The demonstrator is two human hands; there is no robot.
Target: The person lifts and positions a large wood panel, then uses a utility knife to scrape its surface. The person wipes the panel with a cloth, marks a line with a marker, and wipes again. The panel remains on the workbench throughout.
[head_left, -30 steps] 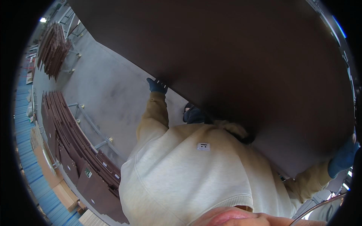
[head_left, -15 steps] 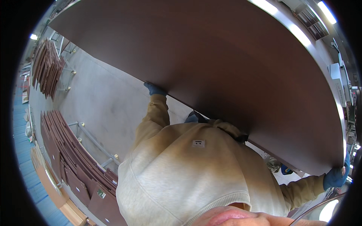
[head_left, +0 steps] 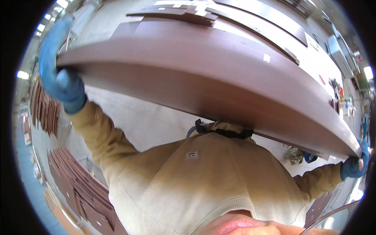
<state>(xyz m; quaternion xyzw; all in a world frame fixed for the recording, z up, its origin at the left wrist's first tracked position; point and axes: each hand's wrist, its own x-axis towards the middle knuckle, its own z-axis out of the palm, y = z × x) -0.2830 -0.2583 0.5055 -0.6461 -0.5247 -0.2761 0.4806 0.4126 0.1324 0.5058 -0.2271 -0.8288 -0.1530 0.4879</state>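
Observation:
A large dark brown panel [head_left: 196,88] stands on edge, tilted, in front of my body and spans nearly the whole view. My left hand [head_left: 64,80], in a blue glove, is closed round its left end, with the thumb on the near side. At the right end my right hand [head_left: 354,162], also gloved in blue, grips the panel's edge; part of its fingers is hidden. The panel's lower edge runs close to my waist. Just beyond it lies a brown surface with a small white label [head_left: 266,58]; whether that is a separate board I cannot tell.
More brown boards [head_left: 176,15] lie at the far side on a light surface. Stacks of brown panels [head_left: 74,180] lean on racks to my left, with another stack [head_left: 45,111] farther off. A crumpled bag [head_left: 293,154] sits low at the right.
The panel has tipped down from a tall, view-filling position, uncovering the boards beyond. My left hand has moved from its lower edge up to its left end; my right hand stays at the right end.

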